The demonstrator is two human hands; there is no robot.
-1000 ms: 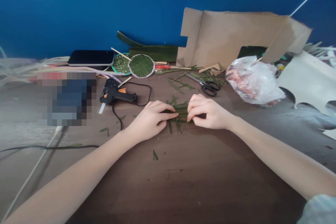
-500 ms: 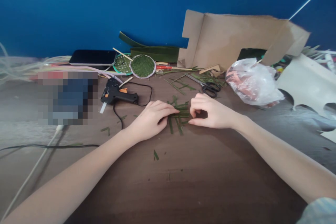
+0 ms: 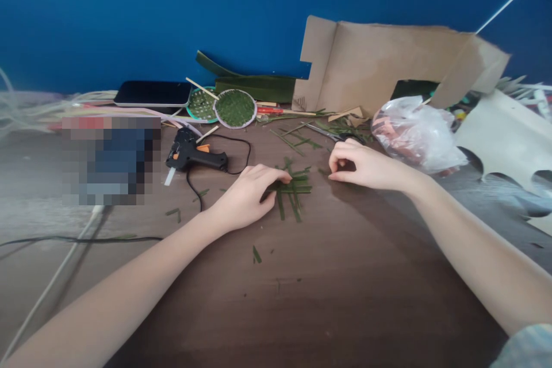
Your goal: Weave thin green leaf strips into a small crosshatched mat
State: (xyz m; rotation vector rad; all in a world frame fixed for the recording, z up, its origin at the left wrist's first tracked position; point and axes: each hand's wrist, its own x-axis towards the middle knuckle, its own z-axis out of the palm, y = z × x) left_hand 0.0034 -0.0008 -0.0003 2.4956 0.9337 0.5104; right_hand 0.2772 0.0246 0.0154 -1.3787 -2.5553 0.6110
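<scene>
Thin green leaf strips lie crossed over each other in a small woven patch on the brown table. My left hand rests at the patch's left side, index finger and thumb curved closed on the strips there. To the right and apart from the patch, my right hand is raised slightly in a pinch. A short green leaf strip sticks out left of its fingertips; the rest of it is hidden. Behind this hand, black-handled scissors are partly covered.
A black glue gun with its cord lies left. Two round woven green pieces, a phone and broad green leaves are at the back. Cardboard leans on the blue wall near a plastic bag. Leaf scraps lie in front.
My right hand has moved right and slightly back, away from the woven patch, now covering the scissors' handles. The left hand stays at the patch, its index finger a little more bent.
</scene>
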